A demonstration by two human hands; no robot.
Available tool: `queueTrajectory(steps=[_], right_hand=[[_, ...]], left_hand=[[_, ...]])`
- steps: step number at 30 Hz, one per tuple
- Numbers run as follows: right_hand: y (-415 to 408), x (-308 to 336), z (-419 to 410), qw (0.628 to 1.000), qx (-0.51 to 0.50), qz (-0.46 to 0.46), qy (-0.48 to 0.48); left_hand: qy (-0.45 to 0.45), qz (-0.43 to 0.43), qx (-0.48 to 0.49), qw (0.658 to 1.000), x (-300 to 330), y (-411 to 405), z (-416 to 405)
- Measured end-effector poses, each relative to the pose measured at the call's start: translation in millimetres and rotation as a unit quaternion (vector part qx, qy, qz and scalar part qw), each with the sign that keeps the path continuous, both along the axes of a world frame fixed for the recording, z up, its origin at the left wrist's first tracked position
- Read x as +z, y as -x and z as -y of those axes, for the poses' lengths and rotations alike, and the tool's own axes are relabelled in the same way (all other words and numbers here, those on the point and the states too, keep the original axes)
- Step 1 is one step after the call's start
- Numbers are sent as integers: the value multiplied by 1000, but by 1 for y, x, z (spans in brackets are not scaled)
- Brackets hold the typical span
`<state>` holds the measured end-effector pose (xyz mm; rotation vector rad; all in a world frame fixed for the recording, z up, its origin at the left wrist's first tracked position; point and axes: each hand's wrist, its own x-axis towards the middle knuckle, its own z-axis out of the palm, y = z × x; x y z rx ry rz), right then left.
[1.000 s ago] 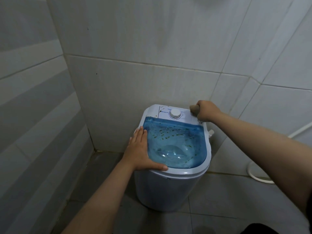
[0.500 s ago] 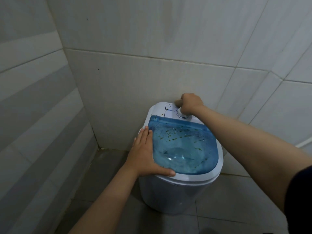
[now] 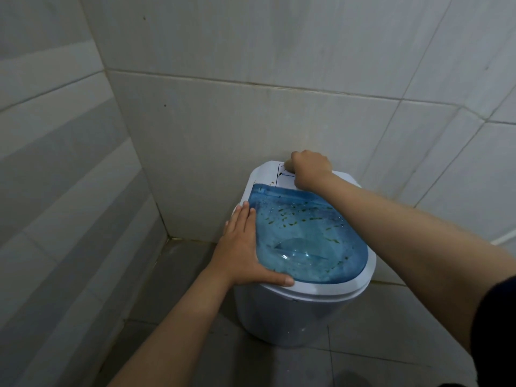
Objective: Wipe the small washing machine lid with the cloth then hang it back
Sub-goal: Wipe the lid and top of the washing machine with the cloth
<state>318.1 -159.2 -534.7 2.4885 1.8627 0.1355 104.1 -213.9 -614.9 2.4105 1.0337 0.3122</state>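
Note:
A small white washing machine (image 3: 290, 314) stands on the floor in a tiled corner. Its see-through blue lid (image 3: 307, 241) is down and speckled with small dark-green flecks. My left hand (image 3: 243, 247) lies flat on the lid's left edge, thumb along the white front rim. My right hand (image 3: 310, 169) is a fist on the white control panel at the back, bunched around a small brownish cloth (image 3: 287, 164) of which only a tip shows at the knuckles. The fist hides the dial.
Pale tiled walls close in behind and on the left, meeting right behind the machine. Grey floor tiles (image 3: 173, 275) lie around its base. A white hose (image 3: 502, 239) shows at the right edge.
My right fist with the cloth has slid leftward along the control panel, from its right end over the dial to the left part. My left hand has stayed on the lid. The camera has shifted.

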Motion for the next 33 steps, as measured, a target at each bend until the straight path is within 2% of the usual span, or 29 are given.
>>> queueTrajectory(steps=[8,16,25,33], right_hand=[[1,-2,-3,998,49,25,22],[11,-6,-9,988,115,96,42],[38,-23,-10,986,165,-3,33],[36,-17,-17,969,231,4,84]], left_hand=[[6,0,0,1000,0,0,0],[7,0,4,1000,2,-1,1],[4,8,8,1000,2,-2,0],[8,10,2,1000,2,-2,0]])
